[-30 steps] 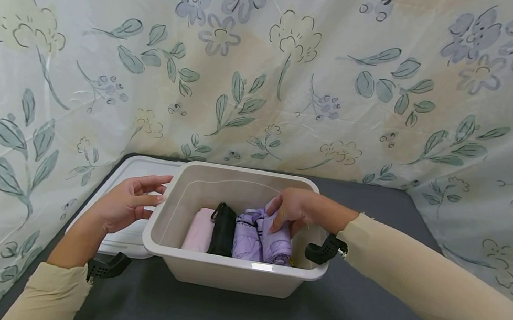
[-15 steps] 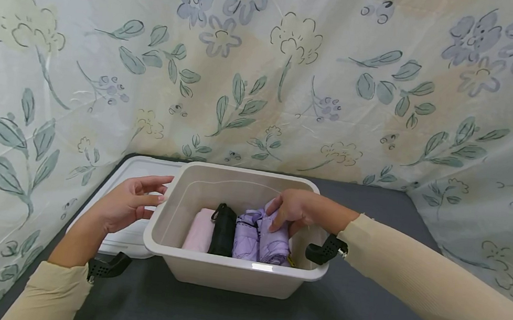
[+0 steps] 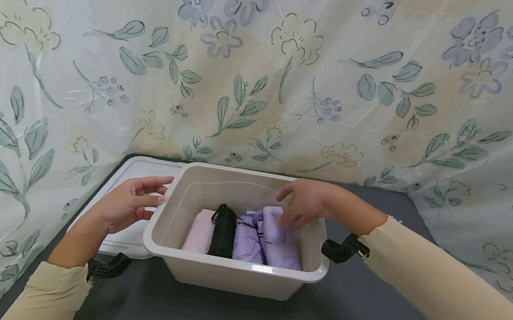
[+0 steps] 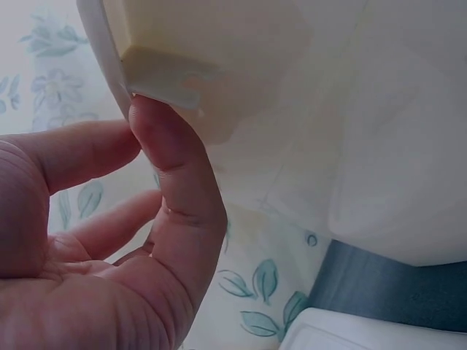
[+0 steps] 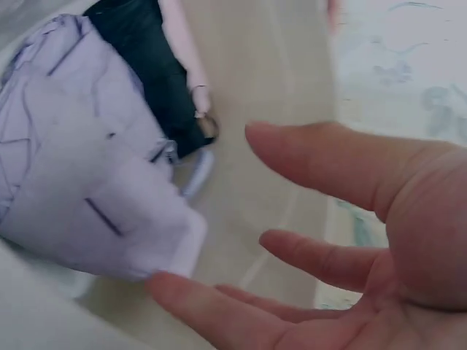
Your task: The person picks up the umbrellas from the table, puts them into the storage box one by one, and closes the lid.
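A beige plastic storage bin (image 3: 233, 279) stands on the dark table. Side by side in it lie a pink rolled bundle (image 3: 199, 231), a black folded umbrella (image 3: 223, 231) with a wrist loop, a purple folded umbrella (image 3: 248, 239) and another lighter purple folded umbrella (image 3: 279, 244) at the right. My left hand (image 3: 129, 203) pinches the bin's left rim, thumb and finger meeting at its edge in the left wrist view. Just above the lighter purple umbrella is my right hand (image 3: 310, 204), its fingers spread and holding nothing; in the right wrist view a fingertip is close to that umbrella's end.
A white lid (image 3: 129, 238) lies flat to the left of the bin, partly behind my left hand. A floral curtain (image 3: 266, 76) hangs behind and at both sides. The grey table (image 3: 350, 297) extends to the right and front.
My right hand has let go of the lighter purple umbrella and moved up and right. That umbrella now lies slanted, its near end farther right. My left hand stays at the rim.
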`<state>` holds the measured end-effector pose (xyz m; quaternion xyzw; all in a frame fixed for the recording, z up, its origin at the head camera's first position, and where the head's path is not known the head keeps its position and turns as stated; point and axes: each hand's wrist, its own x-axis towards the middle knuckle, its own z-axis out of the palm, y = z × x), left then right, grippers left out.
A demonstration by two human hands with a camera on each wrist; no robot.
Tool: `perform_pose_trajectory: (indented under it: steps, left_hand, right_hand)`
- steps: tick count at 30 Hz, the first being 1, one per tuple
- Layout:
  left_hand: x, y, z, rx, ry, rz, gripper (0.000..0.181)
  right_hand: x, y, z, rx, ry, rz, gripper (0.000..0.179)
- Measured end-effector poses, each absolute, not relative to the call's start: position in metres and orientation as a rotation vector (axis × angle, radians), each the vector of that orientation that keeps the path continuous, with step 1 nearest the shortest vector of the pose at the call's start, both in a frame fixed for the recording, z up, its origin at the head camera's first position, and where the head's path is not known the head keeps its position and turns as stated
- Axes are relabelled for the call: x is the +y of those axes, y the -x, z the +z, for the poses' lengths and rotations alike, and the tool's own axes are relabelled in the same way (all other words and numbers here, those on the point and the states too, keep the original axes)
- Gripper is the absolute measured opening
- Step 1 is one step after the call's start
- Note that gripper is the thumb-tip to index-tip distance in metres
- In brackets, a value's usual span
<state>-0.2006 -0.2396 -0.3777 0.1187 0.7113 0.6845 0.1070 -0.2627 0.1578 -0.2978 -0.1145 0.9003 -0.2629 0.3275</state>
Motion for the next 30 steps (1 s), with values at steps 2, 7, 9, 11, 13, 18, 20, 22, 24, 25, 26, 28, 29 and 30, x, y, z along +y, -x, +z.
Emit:
perform_pose_trajectory:
  steps: [2, 7, 9, 11, 13, 18, 20, 22, 24, 25, 26, 28, 29, 30]
  left_hand:
    - [-0.24, 0.2, -0.379, 2.089, -0.348, 2.021, 0.057]
    - [-0.24, 0.2, -0.382, 2.118, -0.339, 2.013, 0.057]
    - [-0.241, 0.199, -0.385, 2.166, -0.317, 1.989, 0.057]
    - [-0.243, 0.2, -0.39, 2.217, -0.291, 1.962, 0.056]
    - [-0.246, 0.2, -0.396, 2.291, -0.252, 1.911, 0.059]
    - [-0.255, 0.202, -0.412, 2.564, -0.163, 1.716, 0.065]
    - [-0.259, 0.204, -0.418, 2.719, -0.133, 1.595, 0.063]
    - [-0.261, 0.206, -0.424, 2.88, -0.118, 1.459, 0.058]
    - [-0.262, 0.207, -0.429, 3.041, -0.122, 1.302, 0.052]
    - [-0.263, 0.207, -0.432, 3.11, -0.131, 1.225, 0.05]
    - [-0.264, 0.208, -0.434, 3.171, -0.153, 1.157, 0.047]
    - [-0.265, 0.209, -0.439, 3.27, -0.193, 1.011, 0.043]
    - [-0.266, 0.209, -0.441, 3.305, -0.211, 0.951, 0.042]
    - [-0.267, 0.21, -0.443, 3.329, -0.227, 0.898, 0.041]
  right_hand:
    - [0.166, 0.26, -0.294, 2.361, 0.349, -0.701, 0.068]
    - [0.188, 0.259, -0.297, 2.402, 0.541, -0.813, 0.062]
    - [0.195, 0.258, -0.3, 2.415, 0.611, -0.899, 0.06]
    - [0.202, 0.255, -0.304, 2.451, 0.658, -0.969, 0.057]
    - [0.208, 0.251, -0.306, 2.49, 0.66, -1.048, 0.054]
    - [0.221, 0.24, -0.315, 2.538, 0.658, -1.29, 0.044]
    - [0.225, 0.236, -0.321, 2.557, 0.666, -1.368, 0.041]
    - [0.228, 0.232, -0.327, 2.59, 0.669, -1.433, 0.039]
    - [0.231, 0.228, -0.333, 2.62, 0.656, -1.504, 0.036]
    - [0.232, 0.226, -0.336, 2.636, 0.652, -1.542, 0.035]
    - [0.233, 0.223, -0.34, 2.653, 0.652, -1.579, 0.034]
    - [0.235, 0.218, -0.346, 2.691, 0.669, -1.653, 0.03]
    - [0.235, 0.216, -0.348, 2.7, 0.687, -1.698, 0.029]
    - [0.235, 0.213, -0.351, 2.711, 0.714, -1.74, 0.027]
